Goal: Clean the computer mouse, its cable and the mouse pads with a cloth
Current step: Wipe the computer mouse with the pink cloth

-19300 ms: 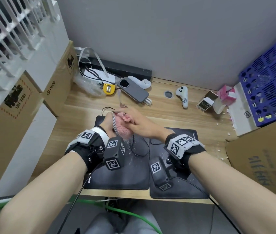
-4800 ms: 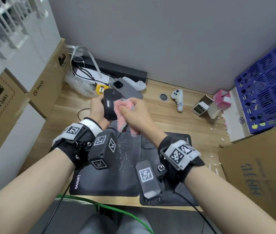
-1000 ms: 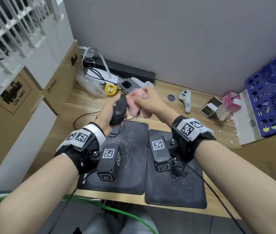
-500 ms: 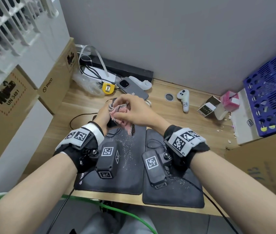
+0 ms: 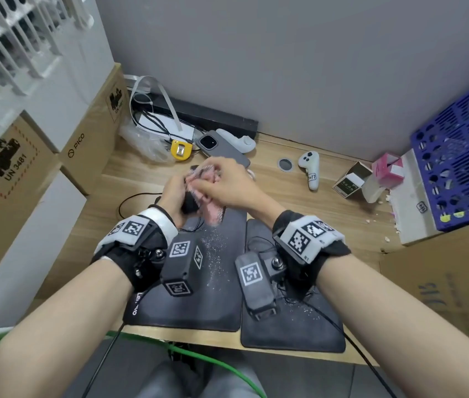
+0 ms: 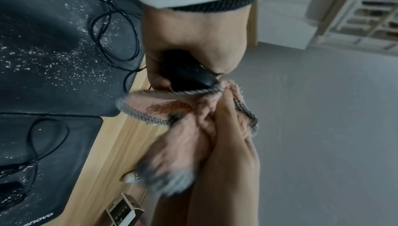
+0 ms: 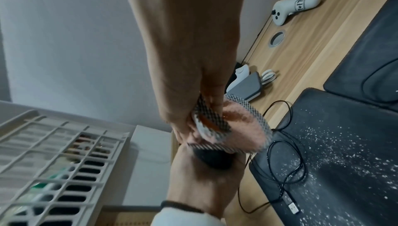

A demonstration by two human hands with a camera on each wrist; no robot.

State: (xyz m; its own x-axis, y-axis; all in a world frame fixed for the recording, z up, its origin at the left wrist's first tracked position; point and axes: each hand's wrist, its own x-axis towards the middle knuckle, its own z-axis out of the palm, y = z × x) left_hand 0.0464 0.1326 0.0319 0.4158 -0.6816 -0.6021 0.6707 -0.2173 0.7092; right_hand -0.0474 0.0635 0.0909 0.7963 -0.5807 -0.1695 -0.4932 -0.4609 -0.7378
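My left hand (image 5: 173, 193) grips the black computer mouse (image 5: 189, 203) (image 6: 187, 74) (image 7: 213, 160) above the far end of the left mouse pad (image 5: 216, 277). My right hand (image 5: 222, 185) holds a bunched pink cloth (image 5: 204, 193) (image 6: 183, 127) (image 7: 241, 127) with a dark checked edge and presses it onto the mouse. The mouse cable (image 6: 116, 30) (image 7: 286, 165) lies coiled on the left pad, its USB plug (image 7: 290, 204) loose. White crumbs dust both pads. The right mouse pad (image 5: 293, 331) lies beside the left one.
On the wooden desk (image 5: 328, 208) behind my hands lie a phone (image 5: 222, 150), a yellow tape measure (image 5: 181, 150), two white controllers (image 5: 310, 168) and small boxes (image 5: 354, 182). Cardboard boxes (image 5: 89, 139) stand left, a blue crate (image 5: 463, 168) and a carton right.
Over the last second my right hand has kept rubbing the cloth over the mouse, shifting from its side to over its top. Both hands sit slightly nearer the pads than a second ago.
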